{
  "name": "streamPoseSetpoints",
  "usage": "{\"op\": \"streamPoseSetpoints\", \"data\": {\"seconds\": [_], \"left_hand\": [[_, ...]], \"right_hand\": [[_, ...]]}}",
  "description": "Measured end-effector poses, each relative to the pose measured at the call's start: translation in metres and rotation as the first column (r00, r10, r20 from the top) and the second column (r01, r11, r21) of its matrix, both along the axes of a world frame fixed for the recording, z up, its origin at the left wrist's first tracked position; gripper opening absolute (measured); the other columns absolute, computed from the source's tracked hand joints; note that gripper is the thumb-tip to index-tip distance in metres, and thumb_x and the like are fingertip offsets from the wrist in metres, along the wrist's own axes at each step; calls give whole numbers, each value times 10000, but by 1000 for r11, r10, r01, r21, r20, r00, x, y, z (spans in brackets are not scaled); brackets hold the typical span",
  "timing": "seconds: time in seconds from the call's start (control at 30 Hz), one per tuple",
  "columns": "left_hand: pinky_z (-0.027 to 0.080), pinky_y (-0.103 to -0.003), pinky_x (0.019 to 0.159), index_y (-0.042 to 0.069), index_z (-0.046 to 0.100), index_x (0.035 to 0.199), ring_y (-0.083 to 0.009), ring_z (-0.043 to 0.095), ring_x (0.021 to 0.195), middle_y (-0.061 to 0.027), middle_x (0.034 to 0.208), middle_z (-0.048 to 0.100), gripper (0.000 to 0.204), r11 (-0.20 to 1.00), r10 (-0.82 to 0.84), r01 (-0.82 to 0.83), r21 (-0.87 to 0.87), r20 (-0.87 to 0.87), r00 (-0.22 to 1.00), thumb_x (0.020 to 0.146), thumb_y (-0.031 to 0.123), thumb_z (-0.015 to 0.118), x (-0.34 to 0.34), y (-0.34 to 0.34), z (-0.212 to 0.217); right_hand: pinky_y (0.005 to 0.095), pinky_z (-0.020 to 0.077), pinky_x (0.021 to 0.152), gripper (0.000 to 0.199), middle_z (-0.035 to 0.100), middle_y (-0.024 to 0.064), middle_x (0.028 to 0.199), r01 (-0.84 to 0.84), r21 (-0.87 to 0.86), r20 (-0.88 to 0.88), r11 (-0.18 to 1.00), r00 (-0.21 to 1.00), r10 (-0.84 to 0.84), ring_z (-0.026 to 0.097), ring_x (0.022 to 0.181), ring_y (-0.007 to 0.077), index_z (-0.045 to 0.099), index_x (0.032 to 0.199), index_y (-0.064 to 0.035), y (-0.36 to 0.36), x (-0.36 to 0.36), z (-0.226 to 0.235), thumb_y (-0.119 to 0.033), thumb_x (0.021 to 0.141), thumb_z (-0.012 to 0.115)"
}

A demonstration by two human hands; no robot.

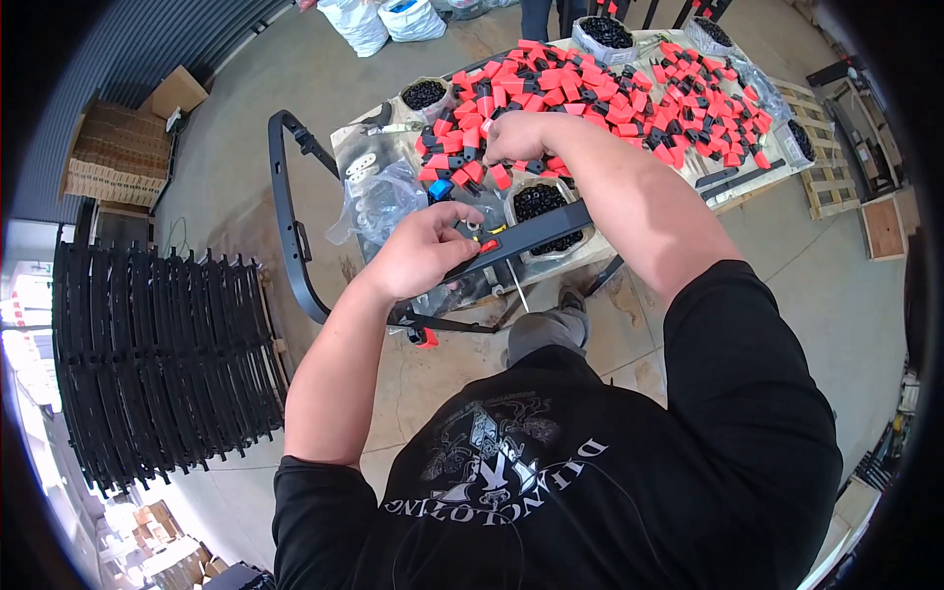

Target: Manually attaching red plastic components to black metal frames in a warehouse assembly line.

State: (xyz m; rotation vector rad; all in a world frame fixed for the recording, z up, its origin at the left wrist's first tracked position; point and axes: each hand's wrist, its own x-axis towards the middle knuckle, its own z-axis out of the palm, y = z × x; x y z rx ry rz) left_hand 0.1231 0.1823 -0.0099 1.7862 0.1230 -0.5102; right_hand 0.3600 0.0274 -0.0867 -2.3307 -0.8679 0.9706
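Note:
My left hand [421,254] grips the flat bar of a black metal frame [541,230], with thumb and fingers near a small red piece [490,245] on that bar. The frame's curved tube [285,221] rises on the left side of the table. My right hand [518,138] is at the near left edge of a big heap of red and black plastic caps [570,93]. Its fingers are curled down among the caps, and what they hold, if anything, is hidden. A bag of small black parts [539,203] stands just beyond the bar.
The worktable [349,138] also carries a clear plastic bag [388,202], a blue piece [441,188] and more bags of black parts [425,94]. Stacked black frames [162,364] stand at left, flattened cartons [118,152] behind them. A wooden pallet [824,147] lies at right.

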Motion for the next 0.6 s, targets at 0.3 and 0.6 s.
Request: {"op": "streamPoseSetpoints", "data": {"seconds": [0.3, 0.6], "left_hand": [[541, -415, 711, 47, 660, 1135, -314, 679, 718, -161, 812, 690, 316, 919, -98, -51, 391, 353, 930, 914, 273, 643, -19, -27, 4], [563, -429, 685, 51, 697, 1007, -361, 712, 744, -161, 793, 712, 343, 809, -330, -9, 587, 468, 820, 798, 317, 755, -85, -38, 24]], "right_hand": [[478, 563, 712, 281, 737, 149, 898, -358, -146, 504, 922, 776, 381, 716, 816, 355, 755, 1025, -158, -22, 23, -35, -358, 861, 644], [420, 554, 785, 310, 746, 176, 871, 0, 103, 231, 995, 973, -24, 722, 841, 295, 774, 920, -41, -23, -111, 20, -329, 826, 708]]}}
